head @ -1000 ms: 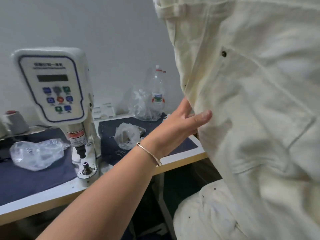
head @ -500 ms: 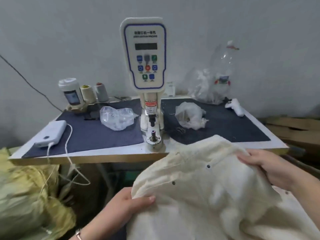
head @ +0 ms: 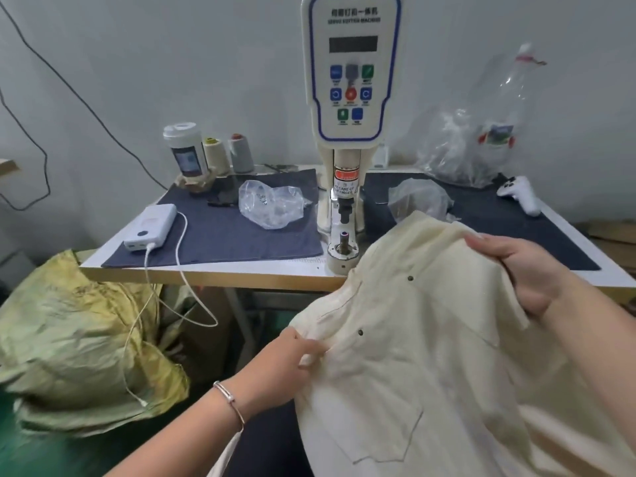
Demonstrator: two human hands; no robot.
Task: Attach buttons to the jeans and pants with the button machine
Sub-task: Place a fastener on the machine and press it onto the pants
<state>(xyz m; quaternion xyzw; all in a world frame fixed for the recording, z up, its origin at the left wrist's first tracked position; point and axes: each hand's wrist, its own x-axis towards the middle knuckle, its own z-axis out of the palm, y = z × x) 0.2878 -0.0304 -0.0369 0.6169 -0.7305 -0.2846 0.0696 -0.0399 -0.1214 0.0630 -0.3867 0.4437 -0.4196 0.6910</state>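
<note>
1. Two hands of mine hold the cream pants [head: 430,356], which hang bunched in front of the table [head: 213,270], with the upper edge of the cloth lapping over the table's front right part.
2. My left hand [head: 285,363], with a thin bracelet [head: 230,401] at the wrist, pinches the left edge of the cloth between thumb and fingers.
3. My right hand [head: 526,270] grips the upper right of the pants, fingers curled over the fold; the fingertips are hidden in the cloth, so I cannot tell how deep they go.
4. Small dark rivets [head: 410,278] show on the cloth, and a patch pocket [head: 371,425] lies lower down.
5. Just beside the upper edge of the pants stands the button machine [head: 351,80], upright at the table's front edge, with its round lower die [head: 343,239] bare and the cloth not yet over it.
6. Left of the machine, on a dark mat [head: 220,235], lie a clear plastic bag [head: 272,204] and a white power bank [head: 151,227] with a white cable [head: 182,270] trailing over the table edge.
7. At the back left stand a cup [head: 186,153] and two thread cones [head: 229,154].
8. On the right are more clear bags [head: 457,146] and a white object [head: 519,194], perhaps a controller.
9. A yellow-green sack [head: 75,339] sits on the floor to the left.
</note>
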